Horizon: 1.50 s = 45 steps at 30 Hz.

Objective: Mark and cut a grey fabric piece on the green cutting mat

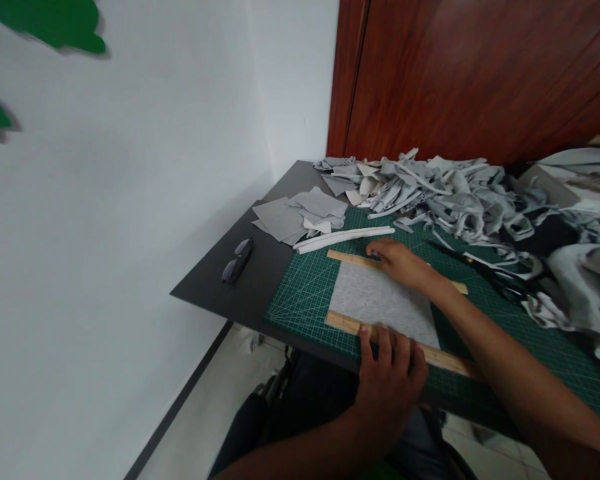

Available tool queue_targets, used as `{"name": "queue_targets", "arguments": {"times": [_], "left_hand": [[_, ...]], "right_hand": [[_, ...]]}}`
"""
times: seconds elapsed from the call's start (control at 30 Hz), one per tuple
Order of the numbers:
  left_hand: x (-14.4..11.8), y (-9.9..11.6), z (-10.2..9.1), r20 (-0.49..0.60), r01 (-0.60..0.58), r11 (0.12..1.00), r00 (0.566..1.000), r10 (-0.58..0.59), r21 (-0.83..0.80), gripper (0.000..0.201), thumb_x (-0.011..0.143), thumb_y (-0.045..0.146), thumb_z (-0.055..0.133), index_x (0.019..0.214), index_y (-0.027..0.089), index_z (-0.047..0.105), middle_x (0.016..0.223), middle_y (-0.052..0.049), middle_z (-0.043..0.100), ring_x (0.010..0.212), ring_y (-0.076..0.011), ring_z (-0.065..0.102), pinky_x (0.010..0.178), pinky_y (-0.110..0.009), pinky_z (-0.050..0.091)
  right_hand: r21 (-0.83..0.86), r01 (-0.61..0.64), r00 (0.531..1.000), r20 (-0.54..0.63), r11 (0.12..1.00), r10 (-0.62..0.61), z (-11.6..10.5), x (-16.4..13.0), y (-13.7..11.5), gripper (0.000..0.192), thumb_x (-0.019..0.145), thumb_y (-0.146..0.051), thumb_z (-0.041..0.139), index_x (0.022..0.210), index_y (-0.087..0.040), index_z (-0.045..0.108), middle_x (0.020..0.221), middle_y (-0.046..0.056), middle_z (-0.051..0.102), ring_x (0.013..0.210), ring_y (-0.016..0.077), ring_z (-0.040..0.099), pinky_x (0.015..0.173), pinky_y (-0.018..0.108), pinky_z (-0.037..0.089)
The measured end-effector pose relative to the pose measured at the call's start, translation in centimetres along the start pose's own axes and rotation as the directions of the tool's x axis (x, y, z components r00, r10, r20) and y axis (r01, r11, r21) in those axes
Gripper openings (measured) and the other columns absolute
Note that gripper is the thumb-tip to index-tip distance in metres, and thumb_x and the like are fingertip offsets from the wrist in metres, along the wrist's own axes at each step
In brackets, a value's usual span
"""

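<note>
- Clock directions are taken from the grey cloth piece (380, 300), with 12 toward the far edge of the table; the cloth is laid flat on the green cutting mat (300, 293).
- The cloth is bordered by two wooden rulers: the near ruler (343, 323) at 6 o'clock and the far ruler (349, 257) at 12.
- At 6 o'clock, the near ruler is covered by the fingers of the left hand (393, 373); its thumb is hidden, so whether the ruler is clamped cannot be told.
- At 12 o'clock, the right hand (400, 262) is curled low at the far ruler; whether anything is pinched cannot be told. The hands are held apart, across the cloth.
- The step in hand is judged to be the lining-up of rulers along opposite cloth edges. For the next move, steady pressure at 6 and fine adjustment at 12 would be called for.
- Black scissors (503, 283) are placed between 2 and 3 o'clock, and a rolled white strip (345, 239) at 11.
</note>
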<state>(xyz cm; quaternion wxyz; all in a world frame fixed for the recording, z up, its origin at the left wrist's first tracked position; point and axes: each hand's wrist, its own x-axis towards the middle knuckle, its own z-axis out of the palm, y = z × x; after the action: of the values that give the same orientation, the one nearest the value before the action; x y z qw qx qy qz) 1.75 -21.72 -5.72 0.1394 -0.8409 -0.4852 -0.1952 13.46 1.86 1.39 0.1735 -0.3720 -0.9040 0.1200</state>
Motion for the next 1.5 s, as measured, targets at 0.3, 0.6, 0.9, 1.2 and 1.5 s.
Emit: {"name": "queue_targets", "arguments": {"times": [0.3, 0.6, 0.9, 1.2, 1.5], "left_hand": [[0.0, 0.0, 0.2, 0.003, -0.011, 1.000, 1.000, 0.011, 0.016, 0.057, 0.100, 0.052, 0.058, 0.145, 0.017, 0.054, 0.144, -0.015, 0.059, 0.134, -0.0403, 0.056, 0.109, -0.069, 0.045], [0.1, 0.1, -0.2, -0.033, 0.000, 0.999, 0.999, 0.001, 0.039, 0.044, 0.103, 0.038, 0.053, 0.143, 0.019, 0.058, 0.142, -0.013, 0.061, 0.133, -0.0384, 0.056, 0.112, -0.067, 0.042], [0.0, 0.1, 0.0, 0.034, -0.029, 1.000, 0.999, 0.029, 0.009, 0.056, 0.103, 0.052, 0.051, 0.146, 0.017, 0.054, 0.145, -0.016, 0.058, 0.135, -0.0409, 0.054, 0.111, -0.069, 0.043], [0.1, 0.1, -0.2, -0.019, -0.005, 1.000, 1.000, 0.005, 0.022, 0.049, 0.103, 0.044, 0.054, 0.143, 0.017, 0.057, 0.141, -0.013, 0.061, 0.134, -0.0399, 0.055, 0.109, -0.067, 0.046], [0.2, -0.2, -0.7, 0.032, -0.011, 1.000, 0.999, 0.011, 0.005, 0.056, 0.103, 0.052, 0.051, 0.147, 0.017, 0.054, 0.145, -0.014, 0.059, 0.136, -0.0414, 0.053, 0.109, -0.068, 0.046]], "right_hand": [[-0.050, -0.051, 0.995, 0.082, 0.997, 0.055, 0.1, -0.1, 0.6, 0.015, 0.093, -0.020, 0.058, 0.090, -0.020, 0.073, 0.093, 0.009, 0.070, 0.082, 0.0220, 0.065, 0.079, 0.032, 0.047], [-0.109, -0.116, 0.984, 0.124, 0.987, 0.130, 0.0, -0.2, 0.4, 0.019, 0.095, -0.035, 0.064, 0.098, -0.019, 0.074, 0.098, 0.010, 0.070, 0.082, 0.0236, 0.067, 0.075, 0.033, 0.047], [-0.137, -0.133, 0.985, 0.096, 0.982, 0.147, 0.7, -0.2, 0.5, 0.016, 0.095, -0.029, 0.064, 0.100, -0.018, 0.074, 0.102, 0.011, 0.071, 0.087, 0.0247, 0.068, 0.078, 0.033, 0.048], [-0.063, -0.149, 0.986, 0.067, 0.987, 0.154, 1.4, -0.3, 1.2, 0.015, 0.094, -0.030, 0.065, 0.101, -0.018, 0.072, 0.102, 0.010, 0.070, 0.089, 0.0245, 0.068, 0.079, 0.033, 0.048], [-0.066, -0.154, 0.986, 0.047, 0.986, 0.157, 1.5, -0.3, 0.7, 0.014, 0.095, -0.028, 0.063, 0.100, -0.018, 0.072, 0.104, 0.011, 0.071, 0.090, 0.0249, 0.067, 0.080, 0.034, 0.048]]}}
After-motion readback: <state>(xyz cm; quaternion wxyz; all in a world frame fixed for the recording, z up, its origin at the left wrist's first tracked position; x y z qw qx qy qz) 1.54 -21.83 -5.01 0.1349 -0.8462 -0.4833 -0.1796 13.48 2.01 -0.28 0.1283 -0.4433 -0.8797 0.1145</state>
